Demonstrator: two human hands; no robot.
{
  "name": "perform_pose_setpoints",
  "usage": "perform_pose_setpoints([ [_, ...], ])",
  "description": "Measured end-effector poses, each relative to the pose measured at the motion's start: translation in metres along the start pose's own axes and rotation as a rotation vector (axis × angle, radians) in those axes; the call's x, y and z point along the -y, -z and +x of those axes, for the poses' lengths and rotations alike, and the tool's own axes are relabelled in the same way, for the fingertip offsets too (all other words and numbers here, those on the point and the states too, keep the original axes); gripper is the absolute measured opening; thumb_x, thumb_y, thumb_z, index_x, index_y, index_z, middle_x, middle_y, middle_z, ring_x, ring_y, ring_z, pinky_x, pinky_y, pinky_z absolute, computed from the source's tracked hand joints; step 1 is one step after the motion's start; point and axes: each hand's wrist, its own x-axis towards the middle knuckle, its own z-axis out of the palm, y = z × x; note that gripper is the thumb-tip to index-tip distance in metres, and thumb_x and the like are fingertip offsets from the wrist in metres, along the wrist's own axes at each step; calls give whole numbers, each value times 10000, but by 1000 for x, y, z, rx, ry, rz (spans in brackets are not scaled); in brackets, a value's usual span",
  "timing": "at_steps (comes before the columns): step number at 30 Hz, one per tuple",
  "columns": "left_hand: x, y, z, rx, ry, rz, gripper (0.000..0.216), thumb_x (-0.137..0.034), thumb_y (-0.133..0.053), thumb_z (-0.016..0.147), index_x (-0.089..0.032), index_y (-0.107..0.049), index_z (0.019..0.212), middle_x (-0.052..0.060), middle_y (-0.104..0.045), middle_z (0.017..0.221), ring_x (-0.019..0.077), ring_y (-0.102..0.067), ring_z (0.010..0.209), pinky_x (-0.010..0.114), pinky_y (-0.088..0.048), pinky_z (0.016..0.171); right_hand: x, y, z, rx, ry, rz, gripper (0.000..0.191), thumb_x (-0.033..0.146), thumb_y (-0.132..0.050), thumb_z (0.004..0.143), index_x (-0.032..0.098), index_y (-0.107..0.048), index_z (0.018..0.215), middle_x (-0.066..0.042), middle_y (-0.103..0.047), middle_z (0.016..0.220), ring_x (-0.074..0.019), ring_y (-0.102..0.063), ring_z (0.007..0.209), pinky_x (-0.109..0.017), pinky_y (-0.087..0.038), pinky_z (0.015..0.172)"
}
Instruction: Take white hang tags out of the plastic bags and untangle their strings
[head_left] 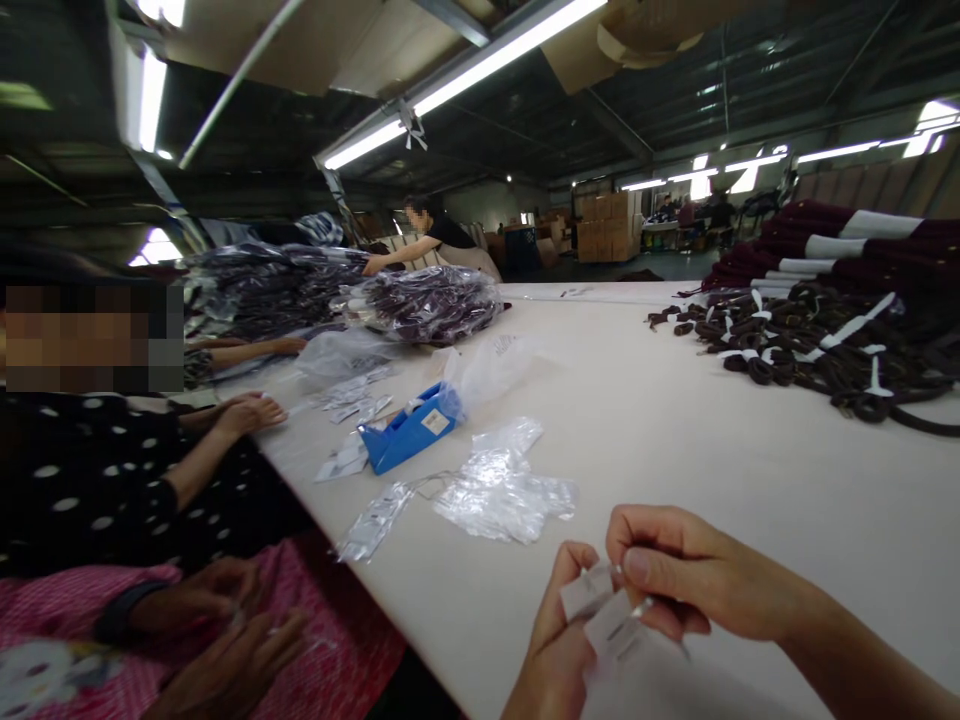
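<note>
My left hand [555, 640] and my right hand [690, 570] meet low in front of me over the white table [675, 450]. Both pinch a small white paper tag [604, 610] between thumb and fingers; a thin metal pin or string shows at the right fingertips, too small to make out. A heap of small clear plastic bags [506, 490] lies just beyond my hands. A blue tape dispenser [409, 430] stands further left.
Dark brown cords with white tags [810, 350] pile up at the right, maroon folded fabric [832, 245] behind them. Bagged dark goods [427, 300] sit at the far left. Co-workers sit along the left edge; a nearer one's hands [225, 630] work in a lap.
</note>
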Motion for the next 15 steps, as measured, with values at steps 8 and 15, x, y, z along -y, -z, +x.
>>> perform_pose_setpoints([
  [8, 9, -3, -5, 188, -64, -74, 911, -477, -804, 562, -283, -335, 1319, 71, -539, 1102, 147, -556, 729, 325, -440, 722, 12, 4, -8, -184, -5, -163, 269, 431, -533, 932, 171, -521, 868, 52, -518, 558, -63, -373, 448, -170, -253, 406],
  [15, 0, 6, -21, 77, 30, 343, 302, -303, -576, 808, -254, -544, 1104, -20, -486, 772, 125, -420, 669, 232, -345, 638, 18, 13, -14, -299, -3, -251, 219, 381, -549, 931, 177, -544, 852, 63, -474, 581, -66, -377, 493, -168, -276, 428],
])
